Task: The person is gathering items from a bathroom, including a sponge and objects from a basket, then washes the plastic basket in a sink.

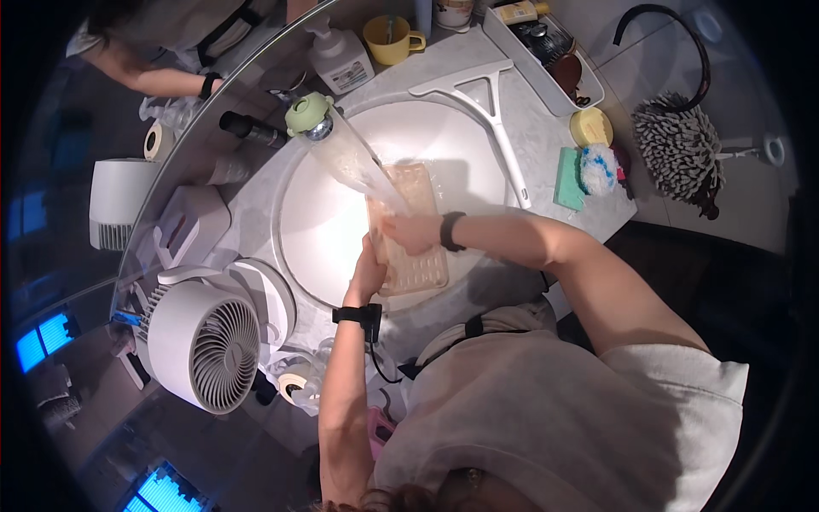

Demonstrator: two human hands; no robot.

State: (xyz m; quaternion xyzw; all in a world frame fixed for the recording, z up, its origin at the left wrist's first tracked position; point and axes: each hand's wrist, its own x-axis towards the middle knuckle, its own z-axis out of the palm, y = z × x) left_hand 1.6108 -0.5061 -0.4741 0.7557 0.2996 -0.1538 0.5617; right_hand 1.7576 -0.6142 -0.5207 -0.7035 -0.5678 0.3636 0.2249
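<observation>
Over a round white washbasin (pixel 320 237), a beige rectangular plastic tray with ribs (pixel 419 265) lies tilted under the faucet. My left hand (pixel 369 272) grips the tray's near left edge. My right hand (pixel 409 232) rests on the tray's middle, its fingers blurred and partly hidden; whether it holds something small cannot be told. A faucet with a green cover (pixel 310 114) stands at the basin's far left, and a clear stream or spout extension reaches from it towards the tray.
A white squeegee (pixel 505 147) lies across the basin's right rim. Right of it are a green sponge (pixel 568 179) and a white tray of brushes (pixel 595 96). A white fan (pixel 182 339) stands left. Behind are a pump bottle (pixel 340 61) and yellow cup (pixel 388 48), beside a mirror.
</observation>
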